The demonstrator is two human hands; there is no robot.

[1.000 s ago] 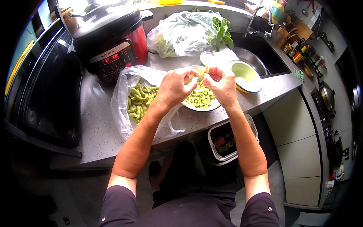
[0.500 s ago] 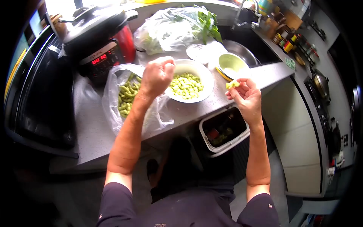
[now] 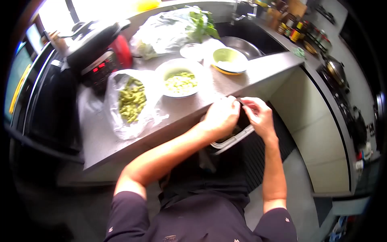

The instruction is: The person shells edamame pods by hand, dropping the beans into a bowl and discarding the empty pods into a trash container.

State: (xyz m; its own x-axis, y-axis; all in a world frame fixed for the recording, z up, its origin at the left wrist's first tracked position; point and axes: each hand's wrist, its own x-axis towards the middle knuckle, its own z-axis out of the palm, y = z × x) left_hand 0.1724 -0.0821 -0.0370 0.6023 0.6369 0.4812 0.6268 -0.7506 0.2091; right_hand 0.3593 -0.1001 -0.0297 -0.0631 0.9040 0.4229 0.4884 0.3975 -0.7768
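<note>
My left hand (image 3: pixel 224 115) is closed above a bin (image 3: pixel 234 140) with a pale rim, and whatever it may hold is hidden. Close beside it, my right hand (image 3: pixel 260 117) has thumb and fingers pinched together; I cannot make out what is between them. On the counter, a white bowl (image 3: pixel 160 80) contains shelled green beans (image 3: pixel 180 82). To its left lies an opened clear plastic bag (image 3: pixel 121 128) of green bean pods (image 3: pixel 132 100). Both hands cover much of the bin's opening.
A green-lined bowl (image 3: pixel 229 56) stands near the sink (image 3: pixel 258 36), beside a small white dish (image 3: pixel 192 51). Behind are a plastic bag (image 3: pixel 161 34) with leafy greens (image 3: pixel 203 25) and an electric cooker (image 3: pixel 98 56). The counter's front edge (image 3: pixel 177 117) runs beside the bin.
My left hand has swung from between the pod bag and bowl to over the bin. My right hand has lowered there; the green pod seen in its fingers no longer shows. The view has shifted slightly.
</note>
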